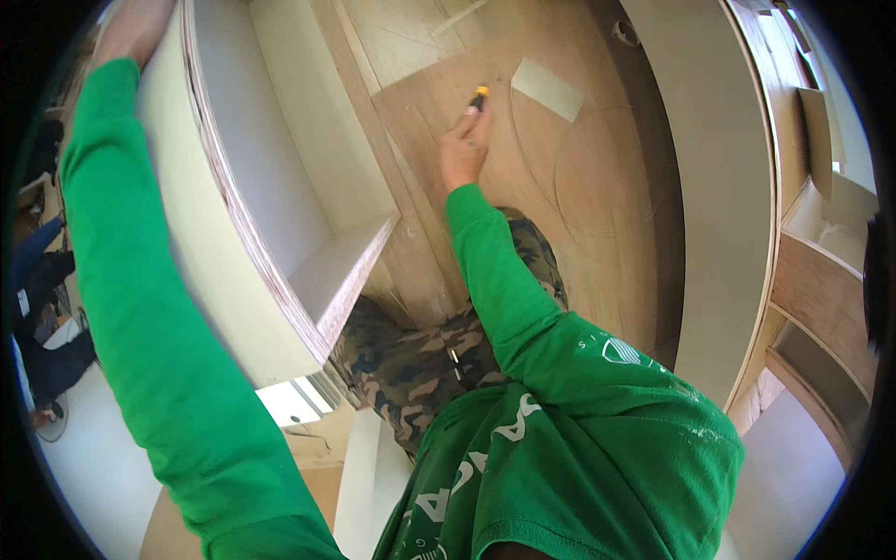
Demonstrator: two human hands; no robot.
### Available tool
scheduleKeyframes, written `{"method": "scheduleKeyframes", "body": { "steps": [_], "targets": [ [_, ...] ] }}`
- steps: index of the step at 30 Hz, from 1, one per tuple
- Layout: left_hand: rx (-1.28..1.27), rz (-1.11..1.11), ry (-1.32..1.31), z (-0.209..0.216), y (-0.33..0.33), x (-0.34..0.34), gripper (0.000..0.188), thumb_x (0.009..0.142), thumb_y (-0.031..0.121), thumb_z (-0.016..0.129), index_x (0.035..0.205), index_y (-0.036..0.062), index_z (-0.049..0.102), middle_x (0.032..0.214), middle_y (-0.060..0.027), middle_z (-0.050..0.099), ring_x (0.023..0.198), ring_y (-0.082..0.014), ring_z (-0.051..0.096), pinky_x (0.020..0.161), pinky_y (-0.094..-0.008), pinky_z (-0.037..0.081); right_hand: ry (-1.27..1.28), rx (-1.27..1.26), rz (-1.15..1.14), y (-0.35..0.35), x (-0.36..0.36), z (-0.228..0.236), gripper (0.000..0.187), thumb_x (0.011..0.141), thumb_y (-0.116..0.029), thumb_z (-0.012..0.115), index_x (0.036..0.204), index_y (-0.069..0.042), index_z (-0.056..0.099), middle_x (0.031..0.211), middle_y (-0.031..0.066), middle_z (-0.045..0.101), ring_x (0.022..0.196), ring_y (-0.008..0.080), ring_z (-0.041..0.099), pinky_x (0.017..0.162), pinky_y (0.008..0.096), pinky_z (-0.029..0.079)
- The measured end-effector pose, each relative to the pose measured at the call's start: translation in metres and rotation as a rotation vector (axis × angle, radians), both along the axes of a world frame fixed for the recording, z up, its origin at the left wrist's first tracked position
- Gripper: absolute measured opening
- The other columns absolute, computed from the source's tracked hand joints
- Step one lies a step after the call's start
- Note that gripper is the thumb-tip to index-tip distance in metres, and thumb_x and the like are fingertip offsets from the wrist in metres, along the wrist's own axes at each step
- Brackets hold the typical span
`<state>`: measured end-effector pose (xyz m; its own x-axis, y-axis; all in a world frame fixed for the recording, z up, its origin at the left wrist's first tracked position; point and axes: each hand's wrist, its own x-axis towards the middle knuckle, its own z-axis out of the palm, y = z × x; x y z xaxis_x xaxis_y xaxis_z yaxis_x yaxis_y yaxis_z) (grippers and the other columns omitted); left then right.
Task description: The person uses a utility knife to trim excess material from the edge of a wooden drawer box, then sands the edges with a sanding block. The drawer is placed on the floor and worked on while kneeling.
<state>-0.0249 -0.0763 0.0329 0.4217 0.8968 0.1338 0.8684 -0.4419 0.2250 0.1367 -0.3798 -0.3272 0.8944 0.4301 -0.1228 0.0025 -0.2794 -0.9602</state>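
Nearest are the green sleeves and, under them, the camouflage trousers of the person. The right hand reaches forward over the wooden panel; its fingers are closed on a small black-and-yellow tool, whose yellow end points away from the body. Its exact kind I cannot tell, and whether it touches the wood is also not clear. To its right, near but apart, lies a pale rectangular piece on the panel.

On the left stands an open pale cabinet. The left hand is beside its upper end, but the fingers are not visible, so I cannot tell if they grasp.

For good work, I would keep the grip on the tool firm but not tense, move the wrist slowly, and support the body steadily. Far behind, at the left edge, another person in dark clothes is visible.
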Motion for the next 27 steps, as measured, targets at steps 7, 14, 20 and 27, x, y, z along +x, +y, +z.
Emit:
{"method": "scheduleKeyframes", "body": {
  "steps": [7,14,20,27],
  "targets": [
    [0.136,0.031,0.005,-0.018,0.016,-0.02,0.087,0.095,0.068,0.06,0.171,0.0282,0.046,0.178,-0.0107,0.041,0.164,-0.0364,0.036,0.132,-0.0641,0.014,0.357,0.098,-0.067,-0.001,0.015,0.024,0.037,0.119,-0.042,0.043,0.141,-0.013,0.051,0.094,0.0143,0.063,0.076,0.0289,0.064,0.066,0.0478,0.052],
    [0.044,0.066,-0.055,-0.013,0.003,-0.028,0.096,0.093,0.069,0.063,0.172,0.019,0.044,0.179,-0.0123,0.04,0.165,-0.0348,0.036,0.131,-0.0669,0.012,1.082,0.029,0.005,-0.122,-0.031,0.036,0.033,0.12,-0.051,0.04,0.127,-0.019,0.047,0.078,0.0032,0.049,0.057,0.0173,0.049,0.05,0.0385,0.043],
    [0.116,0.316,0.113,-0.012,0.001,-0.056,0.088,0.099,0.081,0.046,0.173,0.0324,0.042,0.18,-0.0246,0.031,0.165,-0.0416,0.031,0.132,-0.0653,0.016,1.496,-0.097,0.34,-0.238,-0.052,0.085,0.034,0.119,-0.046,0.045,0.127,-0.013,0.044,0.085,0.0057,0.052,0.06,0.0173,0.052,0.055,0.0417,0.049],
    [0.061,0.427,0.148,-0.018,0.016,-0.08,0.079,0.108,0.074,0.03,0.174,0.0305,0.039,0.18,-0.0239,0.029,0.163,-0.0466,0.033,0.132,-0.0614,0.022,1.108,0.059,0.422,-0.245,-0.011,0.088,0.031,0.114,-0.035,0.061,0.119,-0.008,0.046,0.083,0.0046,0.051,0.065,0.0151,0.053,0.06,0.0375,0.052]
  ]
}}
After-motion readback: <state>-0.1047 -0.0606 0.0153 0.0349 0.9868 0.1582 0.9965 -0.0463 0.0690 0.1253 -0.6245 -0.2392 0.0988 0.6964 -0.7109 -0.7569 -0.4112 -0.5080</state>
